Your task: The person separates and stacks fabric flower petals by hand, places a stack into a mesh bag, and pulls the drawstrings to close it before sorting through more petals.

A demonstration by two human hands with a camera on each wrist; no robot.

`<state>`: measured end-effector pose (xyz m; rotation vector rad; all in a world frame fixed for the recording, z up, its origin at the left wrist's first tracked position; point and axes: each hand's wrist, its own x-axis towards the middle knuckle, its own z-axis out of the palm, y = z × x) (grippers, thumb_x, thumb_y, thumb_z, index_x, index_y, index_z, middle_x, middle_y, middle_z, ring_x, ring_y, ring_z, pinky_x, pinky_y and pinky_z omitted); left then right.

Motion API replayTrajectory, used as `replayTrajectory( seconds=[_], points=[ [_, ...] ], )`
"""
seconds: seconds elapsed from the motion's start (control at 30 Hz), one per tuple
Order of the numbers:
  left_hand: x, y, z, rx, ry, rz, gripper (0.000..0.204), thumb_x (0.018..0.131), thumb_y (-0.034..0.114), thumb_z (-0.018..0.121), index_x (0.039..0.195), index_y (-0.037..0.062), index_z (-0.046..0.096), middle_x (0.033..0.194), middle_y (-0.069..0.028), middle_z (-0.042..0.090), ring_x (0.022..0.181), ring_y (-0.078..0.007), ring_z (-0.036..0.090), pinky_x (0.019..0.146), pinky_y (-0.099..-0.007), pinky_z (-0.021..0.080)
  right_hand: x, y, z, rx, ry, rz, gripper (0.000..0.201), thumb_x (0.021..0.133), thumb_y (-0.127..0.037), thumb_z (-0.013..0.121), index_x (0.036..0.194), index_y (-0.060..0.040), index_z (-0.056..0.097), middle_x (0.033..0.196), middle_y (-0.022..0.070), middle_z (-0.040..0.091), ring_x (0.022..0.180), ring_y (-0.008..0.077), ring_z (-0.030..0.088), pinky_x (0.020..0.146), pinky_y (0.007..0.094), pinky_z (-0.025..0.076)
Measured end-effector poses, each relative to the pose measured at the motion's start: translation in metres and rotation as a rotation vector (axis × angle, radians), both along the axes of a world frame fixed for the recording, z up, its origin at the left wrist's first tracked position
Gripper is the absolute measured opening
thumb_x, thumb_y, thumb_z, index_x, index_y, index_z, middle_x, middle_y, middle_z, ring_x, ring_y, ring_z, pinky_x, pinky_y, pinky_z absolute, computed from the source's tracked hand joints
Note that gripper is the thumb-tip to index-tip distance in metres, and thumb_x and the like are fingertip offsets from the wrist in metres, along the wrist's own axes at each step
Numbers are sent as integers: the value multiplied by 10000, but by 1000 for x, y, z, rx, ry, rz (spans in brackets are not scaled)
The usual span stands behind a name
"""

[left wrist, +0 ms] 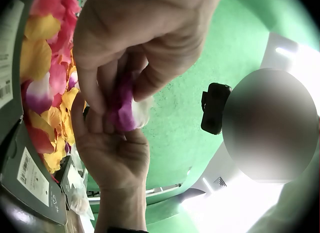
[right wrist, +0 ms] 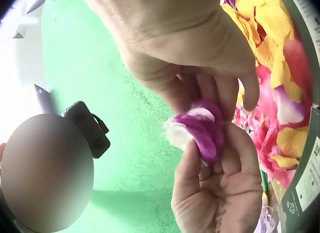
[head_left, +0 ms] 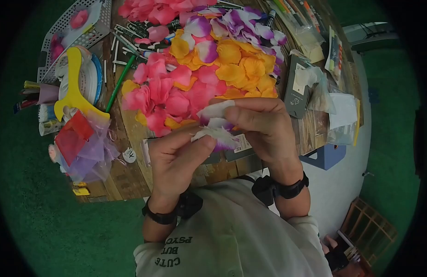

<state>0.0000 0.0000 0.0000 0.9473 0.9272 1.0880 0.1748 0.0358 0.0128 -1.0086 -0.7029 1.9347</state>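
Close in front of the chest, my left hand (head_left: 179, 159) pinches a bunch of white-and-purple artificial petals (head_left: 218, 136) between thumb and fingers. Its white edges look frayed. My right hand (head_left: 264, 124) grips a white-and-purple petal (head_left: 212, 111) just beyond the bunch, thumb on top. Seen from the right wrist, the purple petals (right wrist: 207, 135) overlap between both hands' fingertips, with a pale end sticking out to one side. Beyond the hands lies a heap of pink petals (head_left: 160, 87), orange petals (head_left: 246, 67) and white-and-purple petals (head_left: 239, 23).
Dark grey boxes (head_left: 296, 85) with labels lie around the petal heap. At the left are a yellow plastic piece (head_left: 74, 78), a red pouch (head_left: 74, 137), purple mesh bags (head_left: 91, 157) and a perforated basket (head_left: 47, 51). Markers, a green stick (head_left: 120, 83) and plastic bags (head_left: 322, 90) share the wooden table (head_left: 123, 182).
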Motion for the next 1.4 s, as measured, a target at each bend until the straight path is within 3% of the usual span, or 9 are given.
replayTrajectory(
  seconds=[0.17, 0.23, 0.3, 0.33, 0.43, 0.53, 0.93, 1.13, 1.4],
  points=[
    [-1, -1, 0, -232, -43, 174, 162, 843, 34, 614, 972, -55, 655, 833, -43, 658, 751, -53, 569, 678, -195, 453, 11, -6, 19, 187, -158, -388, 177, 816, -2, 601, 964, 70, 665, 1107, 179, 622, 991, 193, 604, 860, 277, 467],
    [0, 3, 8, -285, -7, 187, 156, 848, 33, 604, 965, -56, 654, 817, -40, 658, 731, -53, 574, 660, -196, 459, 15, -7, 28, 244, -271, -309, 176, 769, 15, 626, 933, 52, 682, 1114, 180, 621, 1020, 218, 597, 883, 317, 453],
    [2, 4, 8, -346, 21, 185, 151, 852, 32, 595, 958, -58, 653, 802, -36, 657, 711, -52, 578, 642, -196, 464, 18, -9, 29, 702, -548, 59, 181, 717, 13, 649, 892, 33, 688, 1100, 192, 624, 1044, 273, 592, 922, 377, 428],
    [3, 3, 5, -316, 10, 154, 149, 856, 32, 585, 954, -58, 654, 805, -41, 657, 710, -58, 586, 636, -200, 470, 11, -8, 25, 795, -609, 77, 177, 675, 3, 658, 849, 22, 682, 1070, 204, 624, 1043, 335, 585, 949, 421, 403],
    [5, 1, 1, -243, -8, 114, 153, 866, 35, 565, 951, -58, 653, 811, -49, 657, 711, -69, 595, 631, -207, 476, -4, -5, 19, 957, -912, 73, 211, 670, 1, 676, 877, 43, 684, 1110, 205, 618, 1103, 290, 566, 1007, 458, 346],
    [3, 2, 3, -213, -42, 109, 167, 876, 43, 547, 960, -62, 647, 817, -53, 657, 714, -76, 598, 634, -211, 479, -7, -7, 9, 984, -903, 33, 211, 695, 3, 671, 903, 34, 676, 1086, 204, 627, 1077, 284, 584, 980, 428, 384],
    [1, 6, 2, -263, -262, 52, 234, 877, 31, 508, 1044, -108, 593, 930, -135, 649, 788, -166, 641, 696, -286, 542, -6, -12, -1, 243, -455, -18, 309, 793, 5, 661, 1094, 49, 607, 953, 85, 663, 853, 96, 594, 751, 228, 483],
    [-4, 7, -7, -259, -275, -14, 240, 882, 30, 498, 1053, -115, 581, 963, -160, 639, 810, -190, 643, 706, -306, 549, -9, -13, -10, 347, -560, -74, 277, 774, -78, 669, 1030, 23, 632, 766, 79, 668, 690, 66, 580, 610, 227, 471],
    [2, 8, -7, -287, -329, 136, 226, 888, 28, 496, 1038, -116, 583, 958, -157, 638, 795, -190, 645, 713, -303, 544, -11, -12, 0, 327, -576, -106, 278, 797, -58, 658, 1057, 33, 617, 814, 87, 660, 723, 73, 577, 634, 212, 463]
  ],
)
